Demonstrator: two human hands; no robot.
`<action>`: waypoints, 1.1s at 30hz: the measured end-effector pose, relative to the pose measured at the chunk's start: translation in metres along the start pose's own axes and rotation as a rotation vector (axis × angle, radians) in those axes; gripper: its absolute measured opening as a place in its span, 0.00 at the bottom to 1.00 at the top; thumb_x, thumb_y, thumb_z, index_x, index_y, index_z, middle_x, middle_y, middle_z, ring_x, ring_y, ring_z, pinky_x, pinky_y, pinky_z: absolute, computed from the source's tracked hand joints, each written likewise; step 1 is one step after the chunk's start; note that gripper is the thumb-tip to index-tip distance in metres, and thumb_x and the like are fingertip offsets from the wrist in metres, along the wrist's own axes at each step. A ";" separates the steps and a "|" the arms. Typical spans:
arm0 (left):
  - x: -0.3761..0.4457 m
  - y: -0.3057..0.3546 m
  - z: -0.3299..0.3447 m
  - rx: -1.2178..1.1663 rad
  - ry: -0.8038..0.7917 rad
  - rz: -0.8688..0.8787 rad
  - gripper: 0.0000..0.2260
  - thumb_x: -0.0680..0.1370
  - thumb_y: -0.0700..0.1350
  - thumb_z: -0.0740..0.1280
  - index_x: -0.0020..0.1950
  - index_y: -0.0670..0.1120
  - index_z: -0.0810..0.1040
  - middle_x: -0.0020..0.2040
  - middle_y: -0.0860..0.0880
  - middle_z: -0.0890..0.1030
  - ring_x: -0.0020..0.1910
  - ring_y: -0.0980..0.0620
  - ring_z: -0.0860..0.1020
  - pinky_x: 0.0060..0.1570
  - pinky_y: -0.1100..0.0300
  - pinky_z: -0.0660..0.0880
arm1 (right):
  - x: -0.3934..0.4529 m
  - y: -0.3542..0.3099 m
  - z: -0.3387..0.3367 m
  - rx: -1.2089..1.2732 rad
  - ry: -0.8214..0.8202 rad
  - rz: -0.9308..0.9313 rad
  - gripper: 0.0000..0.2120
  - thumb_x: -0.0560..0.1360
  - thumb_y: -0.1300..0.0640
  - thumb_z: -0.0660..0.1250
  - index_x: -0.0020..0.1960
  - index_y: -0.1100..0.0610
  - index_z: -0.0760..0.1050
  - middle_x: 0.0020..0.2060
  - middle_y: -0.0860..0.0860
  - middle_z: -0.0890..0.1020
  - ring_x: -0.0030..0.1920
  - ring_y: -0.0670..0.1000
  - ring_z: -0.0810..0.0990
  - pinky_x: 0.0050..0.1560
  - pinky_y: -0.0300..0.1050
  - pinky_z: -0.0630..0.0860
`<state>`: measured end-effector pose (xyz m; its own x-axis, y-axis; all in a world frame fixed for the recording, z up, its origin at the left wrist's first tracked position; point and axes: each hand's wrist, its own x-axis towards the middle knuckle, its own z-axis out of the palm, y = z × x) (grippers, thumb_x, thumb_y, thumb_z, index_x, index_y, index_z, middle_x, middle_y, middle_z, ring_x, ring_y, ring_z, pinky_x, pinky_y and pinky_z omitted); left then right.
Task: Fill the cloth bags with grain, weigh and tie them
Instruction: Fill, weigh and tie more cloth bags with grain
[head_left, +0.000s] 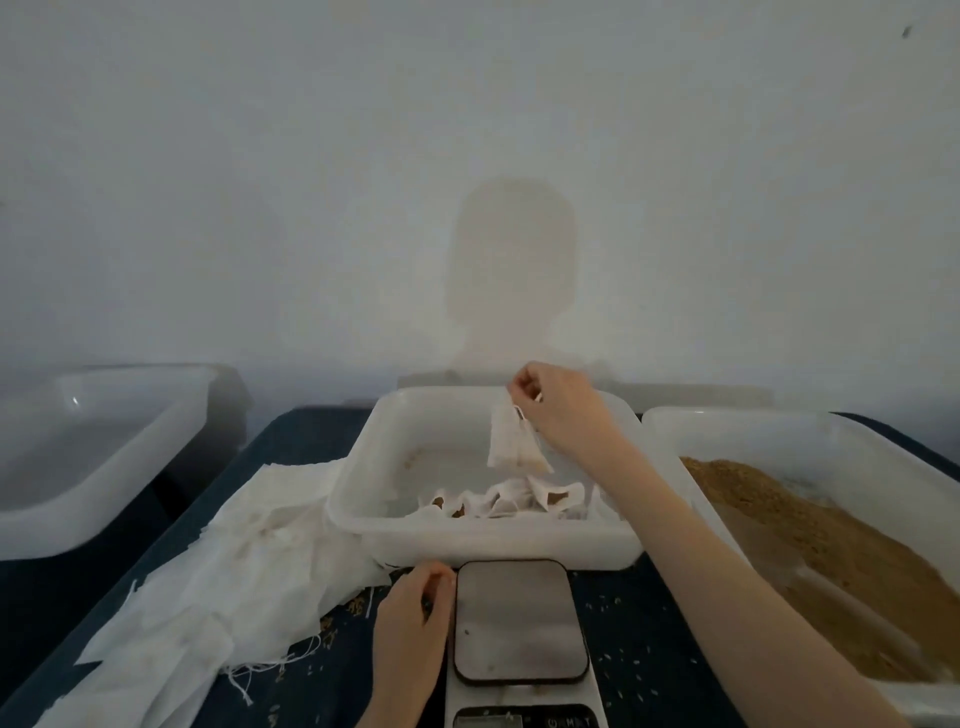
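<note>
White cloth bag (514, 441) hangs pinched in right hand (556, 397); left hand (415, 608) loosely curled, holding nothing.

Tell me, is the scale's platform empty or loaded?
Empty: the scale shows a bare platform; the right hand holds a cloth bag above the tub.

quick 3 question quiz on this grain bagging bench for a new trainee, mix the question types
1. True or false: the scale platform has a bag on it.
2. What does the right hand hold? A) a scoop B) a cloth bag C) a string
3. Fill in: the loose grain lies in the tub on the ______ side.

Key
1. False: the platform is bare, and the left hand rests at its left edge.
2. B: it pinches the bag by its top, above the middle tub.
3. right
</note>
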<state>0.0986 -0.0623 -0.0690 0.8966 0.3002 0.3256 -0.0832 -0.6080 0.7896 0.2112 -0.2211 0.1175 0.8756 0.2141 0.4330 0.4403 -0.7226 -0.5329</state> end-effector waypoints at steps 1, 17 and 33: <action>0.000 0.000 0.000 -0.002 -0.006 -0.017 0.11 0.77 0.44 0.65 0.39 0.60 0.73 0.35 0.57 0.79 0.38 0.61 0.76 0.39 0.70 0.69 | 0.007 0.000 0.006 -0.043 -0.011 -0.020 0.07 0.79 0.52 0.61 0.48 0.55 0.75 0.40 0.49 0.82 0.41 0.52 0.79 0.43 0.48 0.76; 0.007 0.002 -0.003 0.052 -0.114 -0.071 0.11 0.80 0.47 0.61 0.41 0.62 0.69 0.41 0.58 0.77 0.41 0.61 0.75 0.44 0.70 0.71 | 0.010 0.038 0.135 -0.353 -0.793 -0.163 0.12 0.79 0.53 0.58 0.56 0.55 0.77 0.54 0.52 0.80 0.54 0.53 0.76 0.54 0.48 0.70; 0.009 -0.025 -0.076 0.415 0.402 -0.051 0.05 0.74 0.43 0.67 0.47 0.52 0.79 0.40 0.58 0.78 0.39 0.59 0.73 0.35 0.70 0.64 | -0.067 -0.036 0.100 -0.185 -0.368 -0.562 0.10 0.79 0.51 0.59 0.50 0.51 0.78 0.45 0.45 0.80 0.45 0.47 0.77 0.45 0.39 0.69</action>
<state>0.0761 0.0114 -0.0468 0.6523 0.5431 0.5287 0.2059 -0.7983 0.5660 0.1568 -0.1434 0.0352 0.5493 0.7740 0.3151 0.8342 -0.5296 -0.1535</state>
